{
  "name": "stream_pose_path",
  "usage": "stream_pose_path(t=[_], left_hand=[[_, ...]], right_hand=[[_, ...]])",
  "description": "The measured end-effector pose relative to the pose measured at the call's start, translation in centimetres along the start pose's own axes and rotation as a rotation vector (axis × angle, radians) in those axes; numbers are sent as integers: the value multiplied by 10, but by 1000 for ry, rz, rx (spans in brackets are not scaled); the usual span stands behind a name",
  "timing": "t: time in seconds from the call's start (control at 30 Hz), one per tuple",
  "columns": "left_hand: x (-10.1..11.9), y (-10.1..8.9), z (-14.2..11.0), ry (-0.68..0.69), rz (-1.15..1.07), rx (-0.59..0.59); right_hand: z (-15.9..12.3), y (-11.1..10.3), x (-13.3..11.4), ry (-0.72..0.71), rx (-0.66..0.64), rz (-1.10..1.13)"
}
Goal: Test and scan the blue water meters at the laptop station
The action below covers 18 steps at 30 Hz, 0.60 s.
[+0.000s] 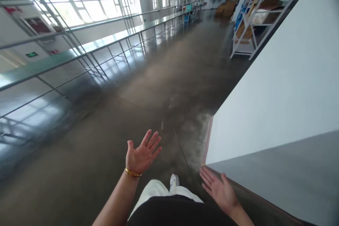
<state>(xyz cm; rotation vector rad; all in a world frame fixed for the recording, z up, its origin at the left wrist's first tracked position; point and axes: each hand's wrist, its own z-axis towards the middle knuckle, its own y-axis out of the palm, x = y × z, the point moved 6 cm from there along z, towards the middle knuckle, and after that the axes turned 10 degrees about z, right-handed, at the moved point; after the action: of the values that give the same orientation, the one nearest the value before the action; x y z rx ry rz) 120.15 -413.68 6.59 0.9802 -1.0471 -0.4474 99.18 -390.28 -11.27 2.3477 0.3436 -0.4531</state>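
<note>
My left hand [143,153] is held out over the floor, palm up with its fingers spread and nothing in it. A gold bracelet [133,173] circles that wrist. My right hand [219,189] is also empty, its fingers stretched out and the thumb apart. It is nearest to the corner of a white wall [270,88], though I cannot tell whether it touches. Below the hands show my light trousers [153,192], a dark top and one white shoe [174,180].
Smooth grey floor [169,74] runs ahead. Along the windows at left stands a long metal-framed bench [106,40]. White shelving [249,31] with boxes rises beyond the wall at right. Brown cartons [226,7] sit at the far end.
</note>
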Motion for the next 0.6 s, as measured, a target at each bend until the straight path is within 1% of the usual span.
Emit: stream_pose_path(t=[0.03, 0.1, 0.13, 0.17, 0.2, 0.23, 0.27, 0.3, 0.33, 0.37, 0.4, 0.43, 0.5, 0.53, 0.57, 0.6], left_hand=[[6, -2, 27, -18, -19, -9], [25, -13, 77, -16, -78, -26], [36, -22, 102, 4, -121, -44], [48, -33, 126, 33, -172, -68], [59, -46, 149, 54, -209, -93], [70, -61, 174, 68, -230, -115], [80, -77, 199, 70, -233, -133], [90, -94, 226, 65, -229, -139], [99, -112, 254, 64, -232, -137], [108, -128, 286, 66, -247, -141], [117, -142, 320, 64, -273, -151], [126, -154, 356, 55, -315, -157], [140, -171, 438, -8, -381, -191], [145, -176, 482, -58, -399, -225], [149, -180, 527, -112, -406, -268], [152, -184, 572, -165, -405, -317]], right_hand=[[18, 46, -28, 12, -115, 76], [50, 142, -88, 18, -390, 179], [67, 183, -117, 18, -474, 174], [86, 219, -145, 22, -534, 159], [108, 246, -172, 20, -572, 147], [132, 264, -197, 13, -594, 141], [159, 273, -221, 3, -600, 147], [188, 273, -242, -8, -590, 160], [219, 264, -261, -21, -562, 176], [251, 248, -278, -40, -508, 193], [283, 225, -292, -55, -421, 187], [312, 197, -306, -96, -302, 172], [360, 139, -332, -208, 11, 75], [380, 117, -344, -221, 134, -34], [399, 105, -358, -255, 203, -149], [418, 98, -375, -290, 268, -227]])
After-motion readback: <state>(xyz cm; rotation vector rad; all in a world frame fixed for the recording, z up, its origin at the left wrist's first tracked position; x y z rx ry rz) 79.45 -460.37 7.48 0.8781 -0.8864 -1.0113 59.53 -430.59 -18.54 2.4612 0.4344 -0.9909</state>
